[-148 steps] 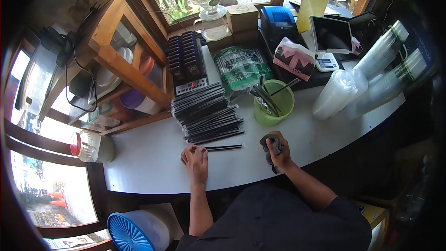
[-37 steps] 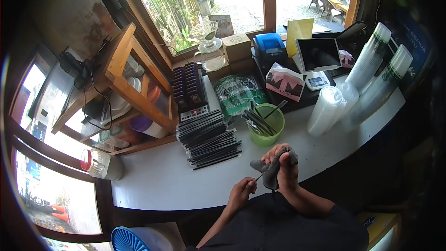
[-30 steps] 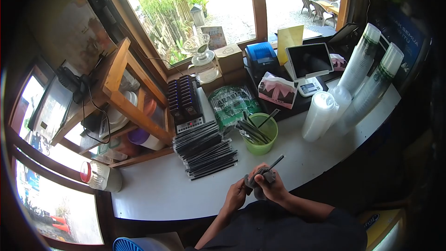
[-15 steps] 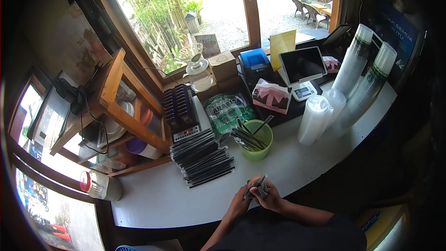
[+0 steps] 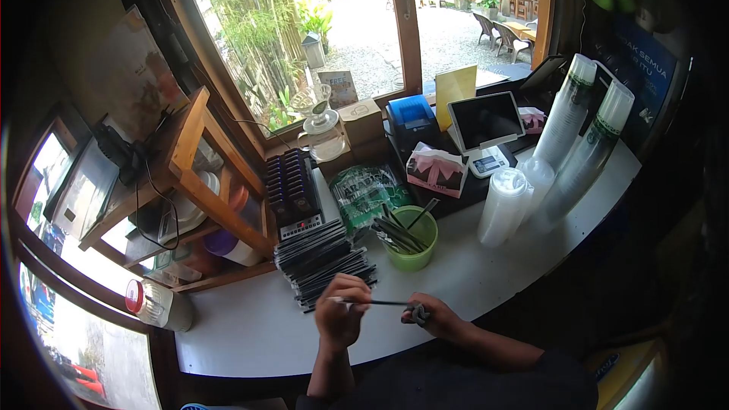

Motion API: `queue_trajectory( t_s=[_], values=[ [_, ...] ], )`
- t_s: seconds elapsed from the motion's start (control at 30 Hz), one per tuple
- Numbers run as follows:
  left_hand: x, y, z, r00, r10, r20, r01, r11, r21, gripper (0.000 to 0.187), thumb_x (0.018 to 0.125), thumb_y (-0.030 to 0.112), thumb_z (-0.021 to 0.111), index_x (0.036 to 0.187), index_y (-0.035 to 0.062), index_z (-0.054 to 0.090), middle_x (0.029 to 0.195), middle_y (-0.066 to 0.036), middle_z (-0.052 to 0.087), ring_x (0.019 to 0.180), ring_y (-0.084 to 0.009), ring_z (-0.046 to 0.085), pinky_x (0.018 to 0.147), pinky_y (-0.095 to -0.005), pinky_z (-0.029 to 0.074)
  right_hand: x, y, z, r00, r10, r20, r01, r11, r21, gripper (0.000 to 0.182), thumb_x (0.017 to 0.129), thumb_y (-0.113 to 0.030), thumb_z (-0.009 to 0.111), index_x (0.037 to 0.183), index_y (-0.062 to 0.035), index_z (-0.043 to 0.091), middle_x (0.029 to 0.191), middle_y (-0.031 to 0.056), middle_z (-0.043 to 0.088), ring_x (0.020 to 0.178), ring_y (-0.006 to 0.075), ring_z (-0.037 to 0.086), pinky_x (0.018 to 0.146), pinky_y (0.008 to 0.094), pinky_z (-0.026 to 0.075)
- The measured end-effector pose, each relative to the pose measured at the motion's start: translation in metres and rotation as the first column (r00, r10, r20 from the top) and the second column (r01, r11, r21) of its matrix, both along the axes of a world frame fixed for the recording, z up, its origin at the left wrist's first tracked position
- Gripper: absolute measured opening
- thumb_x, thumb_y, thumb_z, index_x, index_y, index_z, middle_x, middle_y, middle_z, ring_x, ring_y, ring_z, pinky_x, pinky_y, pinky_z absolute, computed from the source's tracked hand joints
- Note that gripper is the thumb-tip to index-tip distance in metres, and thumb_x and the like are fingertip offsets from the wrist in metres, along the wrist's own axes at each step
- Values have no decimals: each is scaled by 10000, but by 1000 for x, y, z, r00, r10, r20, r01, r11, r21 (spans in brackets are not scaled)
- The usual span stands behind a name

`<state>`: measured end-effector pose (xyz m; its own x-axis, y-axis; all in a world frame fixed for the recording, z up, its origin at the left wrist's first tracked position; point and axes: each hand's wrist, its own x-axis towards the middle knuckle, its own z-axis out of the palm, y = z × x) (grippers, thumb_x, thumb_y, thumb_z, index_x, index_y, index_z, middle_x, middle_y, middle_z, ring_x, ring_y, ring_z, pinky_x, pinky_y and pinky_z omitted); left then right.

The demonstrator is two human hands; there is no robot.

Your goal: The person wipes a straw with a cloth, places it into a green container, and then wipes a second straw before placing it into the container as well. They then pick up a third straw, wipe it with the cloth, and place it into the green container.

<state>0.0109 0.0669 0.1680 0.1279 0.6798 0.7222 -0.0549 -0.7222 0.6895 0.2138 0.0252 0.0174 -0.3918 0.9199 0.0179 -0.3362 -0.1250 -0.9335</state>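
My left hand [image 5: 342,315] is closed around one end of a thin black straw [image 5: 389,303], held nearly level above the counter's front edge. My right hand [image 5: 439,316] is closed on a crumpled grey cloth [image 5: 417,315], and the straw's other end meets that cloth. Just beyond my left hand lies a thick pile of black straws in clear wrappers [image 5: 323,262]. Behind the hands stands a light green bucket [image 5: 414,260], with several dark straws [image 5: 399,234] leaning in it.
Clear plastic cups [image 5: 505,209] stand stacked on the right of the white counter [image 5: 250,334]. A tablet [image 5: 486,121], tissue box [image 5: 437,171] and green-printed plastic pack [image 5: 370,191] sit at the back. At left are a wooden shelf [image 5: 194,144] and a red-lidded jar [image 5: 163,305].
My hands were together around the grey cloth. Now my left hand has moved left and up, and the black straw shows stretched between them. The view has shifted slightly.
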Motion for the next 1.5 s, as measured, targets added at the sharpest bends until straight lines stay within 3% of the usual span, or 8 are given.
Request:
queue_trajectory(
  t_s=[0.1,0.23,0.43,0.63,0.77,0.9,1.43,1.5],
  values=[
    [6,16,37,963,211,164,-244,946,212,246,928,243,643,886,18,553,822,-85,538,765,-181,532,688,-303,477,19,3,-23,991,-109,-78,95,982,-163,107,928,-123,610,905,-31,559,907,71,563,812,169,603,786,319,504],
    [20,60,32,928,365,-75,-352,924,150,210,860,195,703,914,12,617,868,-94,608,863,-241,579,777,-351,485,38,7,-16,818,-306,488,-43,812,581,130,855,-63,673,887,-23,553,864,106,566,761,205,595,754,331,503],
    [31,100,-37,833,200,-516,-285,954,-90,710,906,472,605,1440,75,356,1249,-163,483,1139,-312,453,973,-438,361,37,8,-19,887,-363,287,224,879,420,185,813,-51,731,868,-26,557,818,92,557,735,218,582,656,341,473],
    [-5,64,-85,912,411,19,-405,905,-127,588,907,490,605,1260,36,486,1181,-156,486,1129,-291,444,946,-418,374,41,11,-21,867,-373,330,204,870,449,192,808,1,724,903,-18,559,826,87,568,775,197,617,686,328,510],
    [-54,22,-124,657,511,-554,-650,756,-73,406,873,348,678,1122,50,558,1145,-143,486,1123,-310,444,975,-427,354,38,15,-29,940,-301,159,289,953,92,159,819,-23,699,929,0,586,863,114,594,778,239,622,709,353,522],
    [-83,-20,-159,434,464,-772,-770,636,-52,361,817,247,724,1100,70,586,1120,-140,495,1123,-330,435,1018,-447,313,43,28,-15,797,-400,454,212,887,409,169,825,-72,728,900,-21,585,830,88,586,746,202,606,670,325,500],
    [-93,-13,-155,363,609,-705,-764,628,149,121,811,132,708,908,65,679,948,-83,575,959,-281,526,868,-391,430,47,48,-2,803,-338,491,191,926,325,142,839,-165,693,898,-53,628,843,98,619,802,246,623,734,366,488],
    [-93,-12,-152,400,638,-658,-741,647,178,123,848,157,684,913,53,670,912,-89,589,908,-281,549,826,-390,452,44,46,-21,914,-302,270,242,941,235,120,843,-125,672,910,-37,625,836,99,610,805,233,622,752,363,495]
  ],
)
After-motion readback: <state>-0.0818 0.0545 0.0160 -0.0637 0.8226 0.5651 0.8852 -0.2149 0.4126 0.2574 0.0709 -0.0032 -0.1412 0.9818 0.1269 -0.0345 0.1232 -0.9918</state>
